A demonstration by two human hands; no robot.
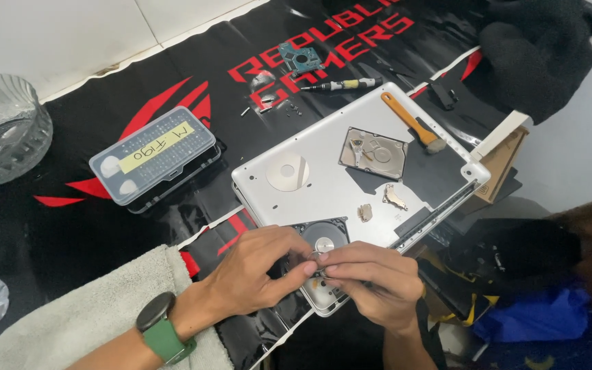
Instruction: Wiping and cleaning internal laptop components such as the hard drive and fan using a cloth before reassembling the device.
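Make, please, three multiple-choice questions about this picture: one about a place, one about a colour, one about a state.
1. Where does the orange-handled brush lie?
A. on the silver laptop shell
B. in the glass bowl
C. on the towel

2. What colour is the strap of the wristwatch?
A. red
B. green
C. white

3. In what state is the clear-lidded bit case?
A. open, bits spilled
B. closed
C. upside down

Answers:
1. A, the brush rests near the shell's far right corner, beside the opened hard drive.
2. B, a green band shows on the left hand's wrist.
3. B, its lid sits flat with a yellow label on top.
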